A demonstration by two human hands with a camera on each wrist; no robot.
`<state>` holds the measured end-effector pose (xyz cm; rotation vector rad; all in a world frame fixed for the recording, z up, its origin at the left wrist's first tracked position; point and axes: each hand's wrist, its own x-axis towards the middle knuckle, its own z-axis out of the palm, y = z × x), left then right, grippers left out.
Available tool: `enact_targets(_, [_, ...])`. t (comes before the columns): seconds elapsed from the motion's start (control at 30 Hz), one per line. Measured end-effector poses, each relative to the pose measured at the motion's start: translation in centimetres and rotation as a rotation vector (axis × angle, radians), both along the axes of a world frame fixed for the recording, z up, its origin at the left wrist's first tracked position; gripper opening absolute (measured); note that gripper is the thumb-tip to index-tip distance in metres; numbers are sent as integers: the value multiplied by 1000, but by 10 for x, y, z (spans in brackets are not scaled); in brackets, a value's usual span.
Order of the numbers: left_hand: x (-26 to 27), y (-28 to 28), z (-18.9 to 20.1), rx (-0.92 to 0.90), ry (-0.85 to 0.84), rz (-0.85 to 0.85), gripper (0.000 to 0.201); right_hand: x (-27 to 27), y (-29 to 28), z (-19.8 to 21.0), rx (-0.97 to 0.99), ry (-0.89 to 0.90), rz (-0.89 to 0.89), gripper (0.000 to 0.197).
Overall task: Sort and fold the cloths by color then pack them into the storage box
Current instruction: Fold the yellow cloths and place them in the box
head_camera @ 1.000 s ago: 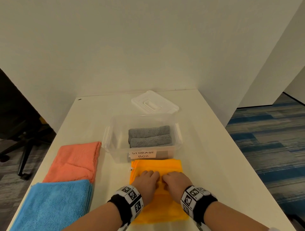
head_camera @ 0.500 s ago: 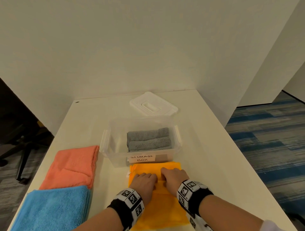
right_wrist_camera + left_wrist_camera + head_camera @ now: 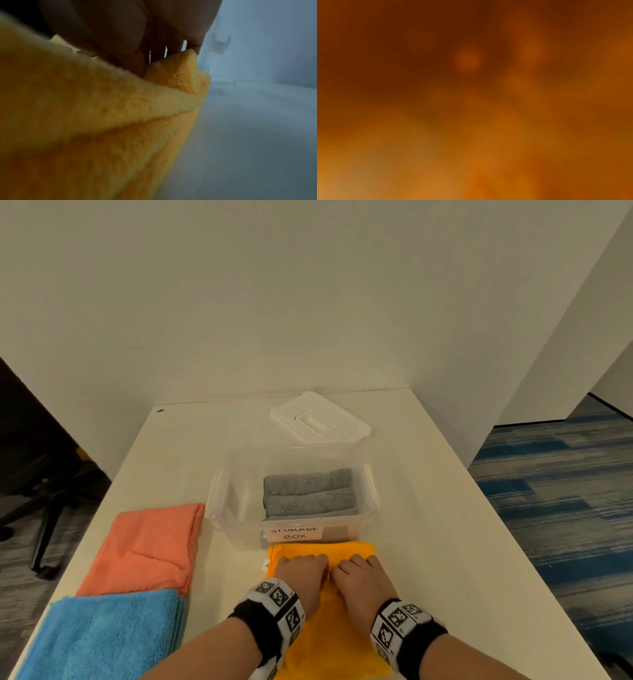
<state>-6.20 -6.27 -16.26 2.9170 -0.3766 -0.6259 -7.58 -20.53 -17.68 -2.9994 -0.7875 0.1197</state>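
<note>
A yellow cloth [image 3: 322, 550] lies lengthwise on the table, its far end against the clear storage box [image 3: 219, 501]. My left hand [image 3: 301, 568] and right hand [image 3: 356, 570] sit side by side on its far part, fingers curled into the fabric. In the right wrist view the fingers [image 3: 171, 27] curl over a raised fold of the yellow cloth [image 3: 120, 121]. The left wrist view is only an orange blur of cloth [image 3: 471, 135]. Two folded grey cloths [image 3: 308, 491] lie inside the box, toward its right side.
A salmon cloth [image 3: 147, 546] and a blue cloth [image 3: 106, 635] lie folded at the left of the white table [image 3: 428, 542]. The box's white lid [image 3: 320, 419] rests behind the box. A wall stands behind the table; a chair base and carpet lie beyond the sides.
Both hands have crept forward along the yellow cloth toward the storage box, and less of the cloth now shows beyond the fingers.
</note>
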Motion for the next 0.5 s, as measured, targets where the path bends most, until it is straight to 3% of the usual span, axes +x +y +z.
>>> enact_targets(0.17, [-26,-2,1,170,-191,-115,41,20,1,11,-10,230,-34,13])
enact_targets(0.5, [-11,-4,-1,171,-229,-162,31,42,-3,6,149,415,-108,15])
